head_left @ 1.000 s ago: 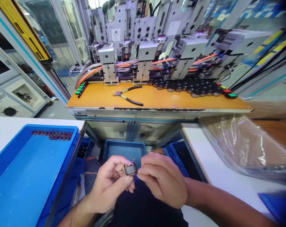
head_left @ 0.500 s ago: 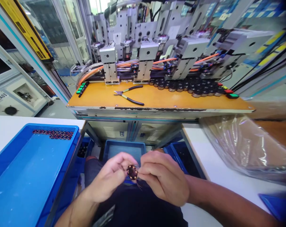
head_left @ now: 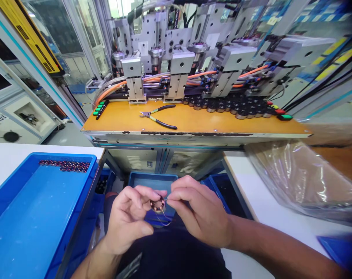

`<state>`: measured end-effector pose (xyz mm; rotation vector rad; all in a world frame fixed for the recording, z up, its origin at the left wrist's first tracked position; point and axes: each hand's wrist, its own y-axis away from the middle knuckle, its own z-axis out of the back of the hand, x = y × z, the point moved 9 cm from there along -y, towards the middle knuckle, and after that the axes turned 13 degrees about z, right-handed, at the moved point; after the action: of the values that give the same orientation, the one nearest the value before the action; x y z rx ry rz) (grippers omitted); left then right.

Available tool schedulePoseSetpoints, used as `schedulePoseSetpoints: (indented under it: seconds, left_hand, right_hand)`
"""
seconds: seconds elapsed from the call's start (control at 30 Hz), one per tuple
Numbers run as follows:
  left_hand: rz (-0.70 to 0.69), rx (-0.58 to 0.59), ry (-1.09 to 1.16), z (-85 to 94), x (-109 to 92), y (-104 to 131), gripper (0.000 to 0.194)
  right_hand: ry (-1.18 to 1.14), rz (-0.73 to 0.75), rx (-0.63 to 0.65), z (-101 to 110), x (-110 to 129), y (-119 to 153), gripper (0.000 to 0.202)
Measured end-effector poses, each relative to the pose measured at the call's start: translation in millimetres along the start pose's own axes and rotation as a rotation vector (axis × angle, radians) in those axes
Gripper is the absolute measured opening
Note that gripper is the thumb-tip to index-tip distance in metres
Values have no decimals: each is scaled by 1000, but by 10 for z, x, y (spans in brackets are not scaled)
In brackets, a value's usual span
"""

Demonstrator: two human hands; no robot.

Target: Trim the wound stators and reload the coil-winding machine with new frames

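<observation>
Above my lap I hold a small ring-shaped motor stator (head_left: 157, 204) with copper windings; thin lead wires dangle below it. My left hand (head_left: 129, 215) has its fingers curled round the stator's far side, while the thumb sticks out apart beneath. At the stator's right edge, my right hand (head_left: 197, 211) pinches a thin wire end with thumb and forefinger; most of that wire is hidden by the fingertips.
Diagonal cutters (head_left: 158, 116) lie on the orange bench (head_left: 118, 120) below the machine, with dark cylindrical parts (head_left: 231, 104) to their right. A blue tray (head_left: 33, 209) with rows of wound parts stands left. Plastic-wrapped cardboard (head_left: 304, 178) lies right.
The stator has moved slightly left and up and turned in my fingers. My left thumb has come away from it, and the lead wires now show below.
</observation>
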<state>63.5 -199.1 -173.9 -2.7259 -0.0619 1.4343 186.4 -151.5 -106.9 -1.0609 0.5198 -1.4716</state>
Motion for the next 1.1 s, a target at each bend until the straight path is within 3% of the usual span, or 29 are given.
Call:
schedulePoseSetpoints:
  seconds: [0.1,0.17,0.3,0.4,0.57,0.7,0.83,0.97,1.03,1.1]
  left_hand:
    - [48,-20,57,41,67,-31,39]
    - [169,-16,18,33,196,-56,43]
    - [400,77,-57,-48,433,-30,35]
    - [350,54,-86,-45,378,-19,21]
    - [248,12,-84,-79,248,-29,16]
    - [114,-74,-91,-17,111,-19,25]
    - [-3,18,39,-24,18,-14,34]
    - [90,30,145,32,135,-88,30]
    - [210,23,54,41,267,-126,36]
    - [356,97,-20,-14,418,-126,45]
  right_hand:
    - [-64,61,11,-4,47,-12,14]
    - [-78,103,10,12,76,-15,14]
    - [-96,135,27,27,95,-17,15]
    - [-84,145,31,37,104,-16,16]
    - [-45,121,12,52,101,-3,15]
    - [12,63,3,65,83,2,11]
    - [-12,-4,1,77,37,1,11]
    - [-79,73,13,65,75,-20,13]
    - [-97,107,14,63,85,-26,14]
    - [-108,114,25,59,75,-28,15]
